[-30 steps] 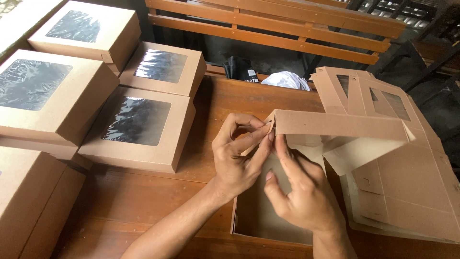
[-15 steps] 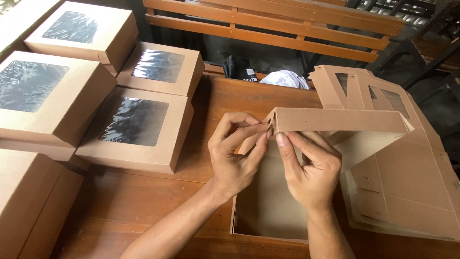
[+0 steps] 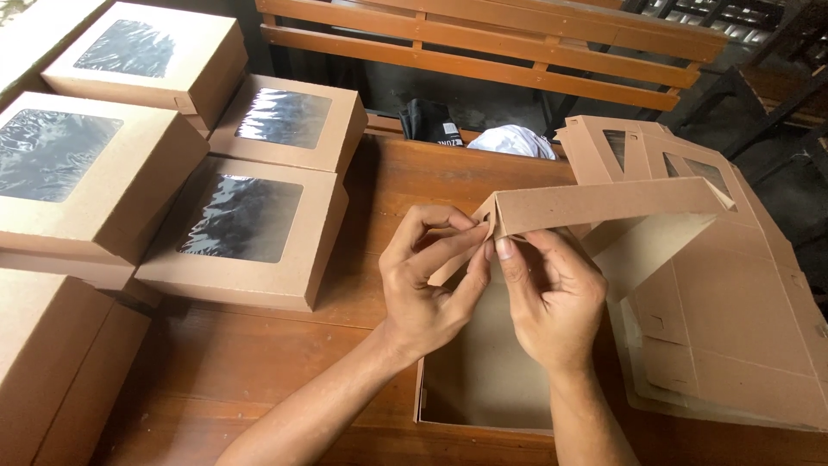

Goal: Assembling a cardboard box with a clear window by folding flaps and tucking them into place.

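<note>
A brown cardboard box blank (image 3: 595, 207) stands partly folded on the wooden table (image 3: 259, 362), its base lying flat under my wrists. My left hand (image 3: 431, 285) pinches the near-left corner of the raised wall between thumb and fingers. Right beside it, my right hand (image 3: 552, 293) grips the same corner from the other side, its fingertips on the flap. The two hands touch at the corner.
Several finished brown boxes with clear plastic windows (image 3: 246, 229) are stacked at the left. A pile of flat box blanks (image 3: 733, 311) lies at the right. A wooden bench (image 3: 483, 43) runs along the far side, with dark and white cloth (image 3: 509, 138) behind the table.
The box wall has been raised more upright and both hands have shifted up to its left corner, pinching closer together.
</note>
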